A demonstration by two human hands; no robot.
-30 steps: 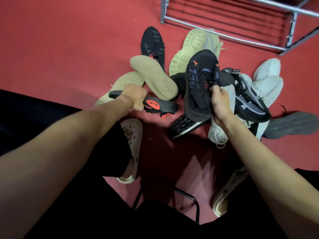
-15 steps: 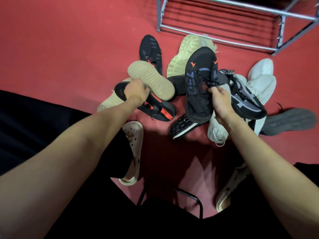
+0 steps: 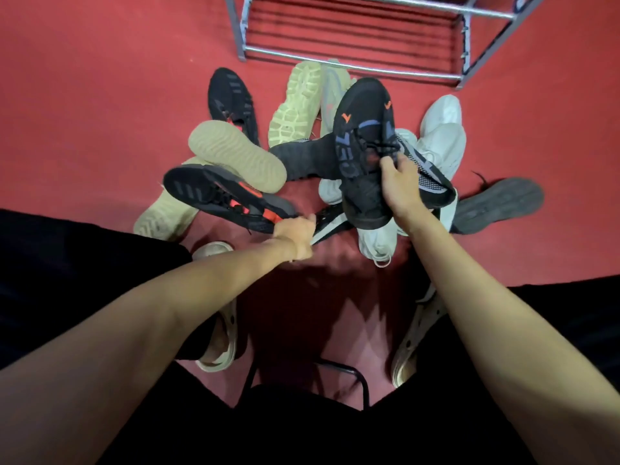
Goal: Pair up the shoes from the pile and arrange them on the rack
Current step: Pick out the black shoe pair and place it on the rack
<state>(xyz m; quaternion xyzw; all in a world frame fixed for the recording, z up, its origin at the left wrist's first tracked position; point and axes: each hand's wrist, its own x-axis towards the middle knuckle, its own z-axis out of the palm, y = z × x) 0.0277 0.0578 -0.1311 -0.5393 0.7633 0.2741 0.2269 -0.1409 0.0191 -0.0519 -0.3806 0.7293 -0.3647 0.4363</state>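
Observation:
A pile of shoes lies on the red floor in front of me. My left hand [image 3: 295, 234] grips the heel of a black sneaker with red accents [image 3: 218, 196], held low over the pile with its toe pointing left. My right hand [image 3: 401, 186] holds a black sneaker with blue lettering and orange marks [image 3: 364, 129], lifted above the pile with its toe pointing away. Its fingers also press a black-and-white knit shoe [image 3: 429, 176]. The metal shoe rack [image 3: 352, 62] stands beyond the pile with no shoes on its visible shelf.
On the floor lie another black sneaker [image 3: 231, 99], tan-soled shoes [image 3: 235, 156], an olive-soled shoe [image 3: 295, 102], white sneakers [image 3: 443, 129] and a dark grey upturned sole [image 3: 496, 203]. My feet wear beige clogs [image 3: 218, 347]. A black stool frame [image 3: 355, 377] sits below me.
My left hand shifted from the sneaker's middle to its heel and swung it so the upper faces up. My right hand raised its black sneaker slightly. The view moved closer to the rack.

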